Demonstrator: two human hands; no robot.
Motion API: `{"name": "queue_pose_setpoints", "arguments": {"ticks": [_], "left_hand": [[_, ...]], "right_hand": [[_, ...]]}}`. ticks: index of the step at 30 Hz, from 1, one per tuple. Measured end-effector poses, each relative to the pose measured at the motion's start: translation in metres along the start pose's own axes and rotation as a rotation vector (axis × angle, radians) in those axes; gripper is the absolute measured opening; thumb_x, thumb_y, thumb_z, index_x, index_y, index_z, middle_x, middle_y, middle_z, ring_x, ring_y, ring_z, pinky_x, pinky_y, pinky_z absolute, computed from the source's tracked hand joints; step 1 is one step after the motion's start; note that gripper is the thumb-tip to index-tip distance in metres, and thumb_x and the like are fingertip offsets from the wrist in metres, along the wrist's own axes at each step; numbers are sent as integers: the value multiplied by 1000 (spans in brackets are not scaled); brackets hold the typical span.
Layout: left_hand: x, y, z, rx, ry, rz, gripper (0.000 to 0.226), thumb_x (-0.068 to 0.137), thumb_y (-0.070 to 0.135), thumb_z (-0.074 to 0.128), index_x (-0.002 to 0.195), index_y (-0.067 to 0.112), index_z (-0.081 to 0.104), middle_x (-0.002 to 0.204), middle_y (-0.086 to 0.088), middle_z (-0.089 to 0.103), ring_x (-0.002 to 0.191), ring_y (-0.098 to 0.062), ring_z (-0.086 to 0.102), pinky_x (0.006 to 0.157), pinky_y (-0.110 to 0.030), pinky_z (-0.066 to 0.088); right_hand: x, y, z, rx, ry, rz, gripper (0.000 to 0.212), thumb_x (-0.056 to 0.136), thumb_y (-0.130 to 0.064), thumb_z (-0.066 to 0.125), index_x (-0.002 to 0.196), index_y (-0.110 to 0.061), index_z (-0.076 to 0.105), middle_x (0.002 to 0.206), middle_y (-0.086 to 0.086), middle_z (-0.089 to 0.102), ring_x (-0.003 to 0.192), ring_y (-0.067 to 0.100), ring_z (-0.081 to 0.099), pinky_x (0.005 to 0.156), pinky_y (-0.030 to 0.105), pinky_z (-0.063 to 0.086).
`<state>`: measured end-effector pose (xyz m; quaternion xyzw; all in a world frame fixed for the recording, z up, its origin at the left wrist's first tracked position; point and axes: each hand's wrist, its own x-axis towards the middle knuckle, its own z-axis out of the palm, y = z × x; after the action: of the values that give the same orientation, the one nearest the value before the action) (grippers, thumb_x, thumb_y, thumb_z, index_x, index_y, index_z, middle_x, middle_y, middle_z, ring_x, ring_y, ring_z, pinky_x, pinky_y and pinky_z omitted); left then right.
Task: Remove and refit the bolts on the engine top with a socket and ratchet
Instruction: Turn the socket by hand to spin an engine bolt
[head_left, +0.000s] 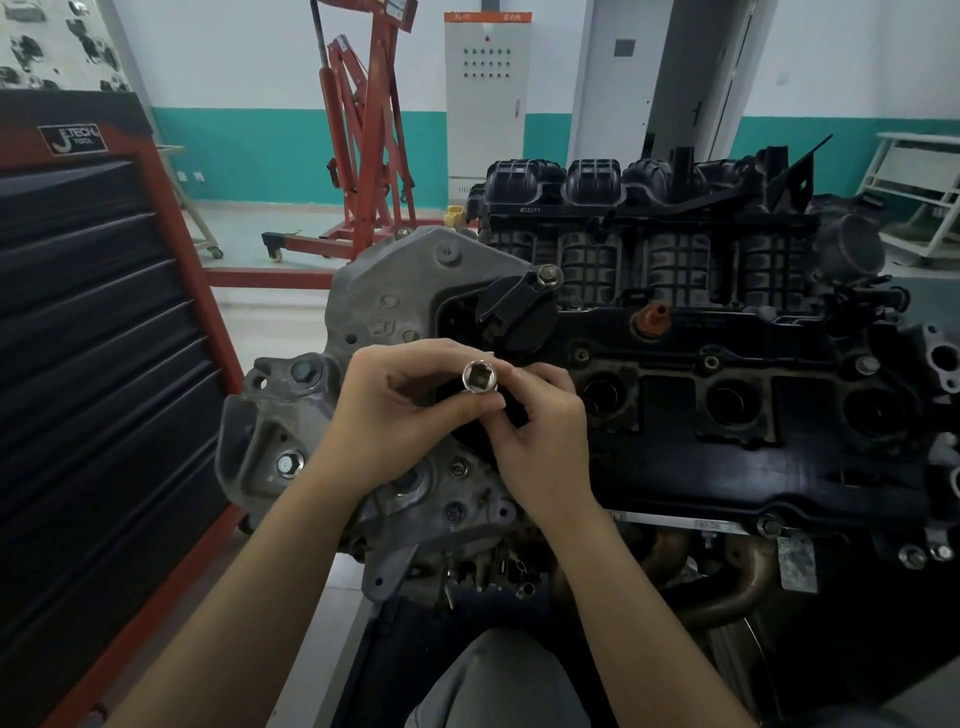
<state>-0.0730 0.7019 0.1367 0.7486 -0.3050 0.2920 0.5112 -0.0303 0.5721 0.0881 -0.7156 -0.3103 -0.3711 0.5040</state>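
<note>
**Chrome socket held over the engine top**

Shiny metal is catching the light between the two hands: a chrome socket (480, 378), with its square drive hole facing up toward the camera. The left hand (395, 410) is curling around it from the left side, thumb and fingers pinching its body. The right hand (540, 431) is coming in from the right, and its fingertips (519, 375) are also gripping the socket, so both hands are holding the same piece. What is under the socket is hidden by the fingers.

The hands are hovering just over the left end of the engine (675, 415), above the place where the grey timing cover (395, 291) is meeting the black valve cover (727, 467). Just beyond the hands, the black oil filler cap (514, 317) is sitting on the valve cover. To the right of the hands, three round spark plug wells (732, 402) are lying in a row. At the far side of the engine, the black ribbed intake manifold (649, 218) is standing. Several bolt heads are showing on the timing cover, for example one bolt (288, 464) at the near left.

At the left, a dark tool cabinet (93, 338) with an orange frame is standing. Far behind, a red engine hoist (363, 130) is standing on the floor, beside a pale electrical cabinet (485, 93).
</note>
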Motion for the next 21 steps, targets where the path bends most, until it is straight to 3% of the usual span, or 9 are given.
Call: {"name": "queue_pose_setpoints", "arguments": {"ticks": [3,7,10,14,18,21], "left_hand": [[1,0,1,11,10,31,27,71,-6,75,96,-4,68,92,-18,71,92,-25,69,90,-36,53],[1,-1,2,45,76,43,24,69,0,77,91,-1,69,86,-16,71,87,-24,70,89,-36,54],[0,-2,1,-34,55,6,24,73,-3,71,97,-2,67,91,-12,71,91,-20,70,86,-27,53],[1,-1,0,-59,-4,8,26,75,-6,70,101,-6,66,95,-19,69,94,-27,69,90,-34,53],[0,-3,2,71,75,58,23,69,0,78,91,-3,70,87,-17,71,86,-27,69,90,-39,54],[0,-3,2,8,74,19,24,71,-1,75,94,0,69,90,-14,71,88,-23,70,88,-36,54]], "right_hand": [[0,1,-1,-9,-5,37,16,85,-15,65,94,-5,73,86,1,73,92,-24,45,81,38,50],[-1,-1,-1,-30,-23,66,15,84,-16,68,94,-7,73,88,-1,73,87,0,54,86,36,47],[0,-2,-1,-34,-20,34,19,83,-12,67,100,-6,72,90,1,73,86,-7,49,86,33,46],[-1,0,-2,-17,-6,42,18,81,-7,66,98,-4,73,86,3,73,87,-15,48,80,36,50],[-2,-1,-2,-11,-25,98,15,82,-15,68,93,-6,74,89,-1,73,90,9,58,83,41,49],[0,-3,-2,-11,-20,52,17,83,-13,68,97,-7,73,91,-1,73,88,-9,52,85,36,48]]}}
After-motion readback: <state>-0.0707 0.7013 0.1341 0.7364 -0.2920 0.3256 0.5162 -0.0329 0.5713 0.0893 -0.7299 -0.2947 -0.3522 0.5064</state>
